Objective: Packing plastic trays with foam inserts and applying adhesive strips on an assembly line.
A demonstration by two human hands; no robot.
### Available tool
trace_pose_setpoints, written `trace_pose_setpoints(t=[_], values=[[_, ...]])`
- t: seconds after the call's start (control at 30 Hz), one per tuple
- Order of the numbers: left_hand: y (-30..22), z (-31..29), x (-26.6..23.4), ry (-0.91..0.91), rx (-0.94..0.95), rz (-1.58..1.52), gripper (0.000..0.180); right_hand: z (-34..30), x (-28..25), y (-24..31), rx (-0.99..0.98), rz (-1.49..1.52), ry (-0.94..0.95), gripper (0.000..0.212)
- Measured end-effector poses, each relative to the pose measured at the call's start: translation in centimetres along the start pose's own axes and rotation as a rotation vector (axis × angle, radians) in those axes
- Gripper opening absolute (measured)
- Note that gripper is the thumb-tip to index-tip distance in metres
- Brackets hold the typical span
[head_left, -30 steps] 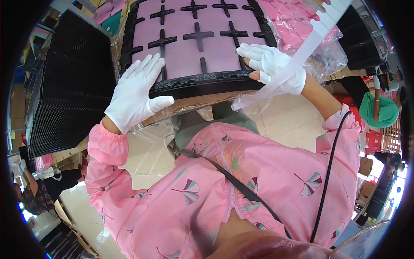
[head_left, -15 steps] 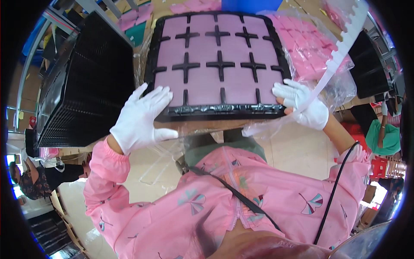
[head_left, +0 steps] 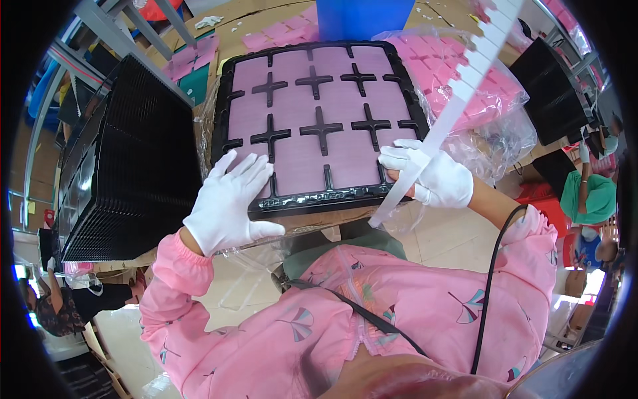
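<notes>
In front of me lies a black plastic tray [head_left: 302, 201], its cross-shaped dividers rising through a pink-purple sheet [head_left: 256, 113] that fills it. My left hand [head_left: 229, 203], in a white glove, rests flat with fingers spread on the tray's near left corner. At the near right corner is my gloved right hand [head_left: 442, 183], its fingertips on the tray edge. It grips a long white notched strip [head_left: 446, 126] that slants from the upper right down past the tray's near edge. How the thumb holds the strip is partly hidden.
A tall stack of black trays [head_left: 136, 166] stands at left, and more black trays [head_left: 551, 90] at right. Pink cut sheets [head_left: 452, 73] in clear plastic lie right of the tray. A blue bin [head_left: 362, 18] stands behind. Co-workers are at both sides.
The whole view has shifted, so the tray sits lower and further left. My right hand and the strip have moved leftward in the picture, and the strip looks straighter. Both hands stay at the corners.
</notes>
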State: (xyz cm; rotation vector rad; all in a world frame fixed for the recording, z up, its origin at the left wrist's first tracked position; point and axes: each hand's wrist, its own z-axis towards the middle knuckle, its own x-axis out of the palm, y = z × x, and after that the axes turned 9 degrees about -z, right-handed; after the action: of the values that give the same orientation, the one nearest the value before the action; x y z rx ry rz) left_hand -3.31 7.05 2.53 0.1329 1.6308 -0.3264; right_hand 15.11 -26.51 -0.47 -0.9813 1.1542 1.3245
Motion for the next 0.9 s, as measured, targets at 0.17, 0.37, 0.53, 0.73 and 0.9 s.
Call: trace_pose_setpoints(t=[0.17, 0.37, 0.53, 0.73, 0.9], values=[[0.3, -2.9, 0.7, -0.038, -0.001, -0.016, 0.093, -1.6, -1.8, 0.0, 0.099, -0.022, 0.098, 0.037], [0.5, -0.4, 1.1, -0.15, 0.033, 0.03, 0.089, 0.6, -0.2, 0.0, -0.038, -0.021, -0.038, 0.032], [0.5, -2.7, 1.0, -0.132, -0.027, -0.009, 0.09, -1.5, -0.7, 0.4, 0.174, -0.081, 0.044, 0.037], [0.7, -1.9, 0.5, -0.077, -0.07, -0.008, 0.089, -0.9, -0.5, 0.4, 0.075, 0.025, 0.027, 0.039], [3.2, -0.1, -1.3, -0.21, -0.096, 0.044, 0.076, -0.5, -1.4, -1.8, 0.248, 0.332, -0.058, 0.049]])
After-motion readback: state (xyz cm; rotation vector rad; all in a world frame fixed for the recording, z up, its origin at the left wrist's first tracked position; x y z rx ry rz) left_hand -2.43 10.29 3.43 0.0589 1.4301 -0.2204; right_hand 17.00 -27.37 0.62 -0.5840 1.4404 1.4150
